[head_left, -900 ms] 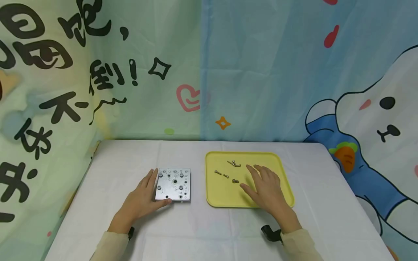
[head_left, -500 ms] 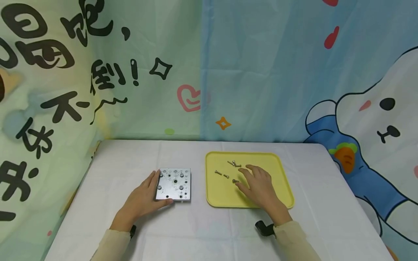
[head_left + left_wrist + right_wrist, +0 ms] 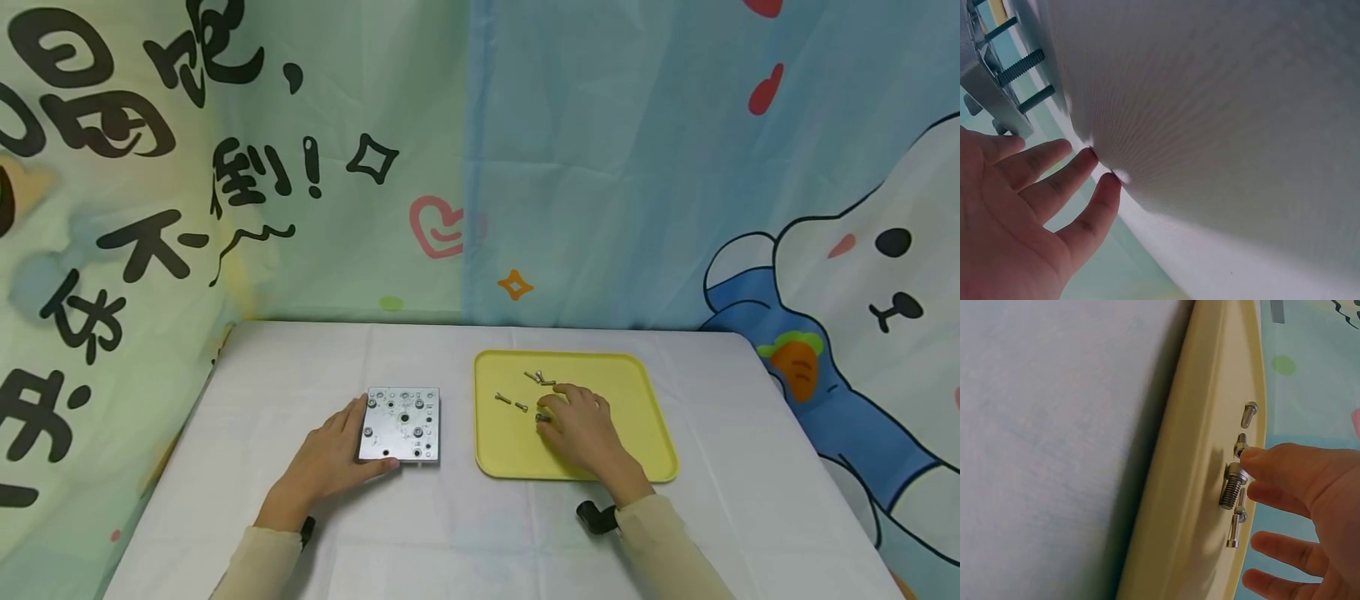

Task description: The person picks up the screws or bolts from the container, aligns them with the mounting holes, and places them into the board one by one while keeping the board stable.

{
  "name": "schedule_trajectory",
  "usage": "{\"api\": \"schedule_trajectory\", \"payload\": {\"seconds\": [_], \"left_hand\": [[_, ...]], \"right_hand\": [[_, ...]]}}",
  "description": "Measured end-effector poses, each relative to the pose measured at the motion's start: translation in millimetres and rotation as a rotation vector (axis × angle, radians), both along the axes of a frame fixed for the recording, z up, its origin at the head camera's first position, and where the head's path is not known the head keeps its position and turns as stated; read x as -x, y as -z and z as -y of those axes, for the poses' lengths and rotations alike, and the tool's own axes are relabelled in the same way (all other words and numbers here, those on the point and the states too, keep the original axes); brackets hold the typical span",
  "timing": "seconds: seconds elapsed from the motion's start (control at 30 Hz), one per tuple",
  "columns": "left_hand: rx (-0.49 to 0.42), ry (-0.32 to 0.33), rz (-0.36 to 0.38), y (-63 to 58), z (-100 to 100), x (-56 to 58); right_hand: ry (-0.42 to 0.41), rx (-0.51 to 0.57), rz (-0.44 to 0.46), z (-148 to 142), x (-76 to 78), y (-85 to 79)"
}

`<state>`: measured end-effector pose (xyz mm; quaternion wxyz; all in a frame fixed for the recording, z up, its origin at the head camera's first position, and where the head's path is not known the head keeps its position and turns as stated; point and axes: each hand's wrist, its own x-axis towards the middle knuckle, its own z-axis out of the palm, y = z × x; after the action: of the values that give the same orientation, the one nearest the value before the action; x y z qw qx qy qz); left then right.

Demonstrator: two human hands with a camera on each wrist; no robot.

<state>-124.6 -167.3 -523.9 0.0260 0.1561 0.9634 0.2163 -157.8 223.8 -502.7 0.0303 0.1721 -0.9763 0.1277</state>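
Observation:
A square silver metal plate (image 3: 401, 425) with holes and bolt heads lies on the table; bolt shanks (image 3: 1021, 67) stick out beneath it in the left wrist view. My left hand (image 3: 326, 457) rests against its left side, thumb at the front edge and fingers extended. Two of its fingertips touch the white cloth. Over the yellow tray (image 3: 495, 458), my right hand (image 3: 588, 429) reaches to a thick bolt (image 3: 1233, 486). Its thumb tip is right at the bolt's head, the index finger close on the other side; the other fingers are spread. The bolt still lies on the tray.
Several smaller screws lie in the tray, among them one at the left (image 3: 502, 398) and a few near the back (image 3: 538, 377). A low raised rim (image 3: 1175, 456) runs around the tray. A printed curtain (image 3: 360, 250) hangs behind the white-clothed table (image 3: 465, 533).
My right hand has moved left and lowered over the tray, its thumb and index finger drawing in around the thick bolt. The left hand and the metal plate have stayed put.

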Motion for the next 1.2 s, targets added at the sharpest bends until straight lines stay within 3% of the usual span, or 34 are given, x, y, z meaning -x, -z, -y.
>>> {"api": "schedule_trajectory", "payload": {"seconds": [0.83,1.2], "left_hand": [[0.024,-0.036,0.035,-1.4,-1.6,0.7],[0.020,-0.035,0.067,-1.9,0.1,-0.1]], "right_hand": [[-0.017,-0.034,0.002,6.8,6.3,4.2],[-0.038,-0.031,-0.051,9.5,4.5,2.2]]}}
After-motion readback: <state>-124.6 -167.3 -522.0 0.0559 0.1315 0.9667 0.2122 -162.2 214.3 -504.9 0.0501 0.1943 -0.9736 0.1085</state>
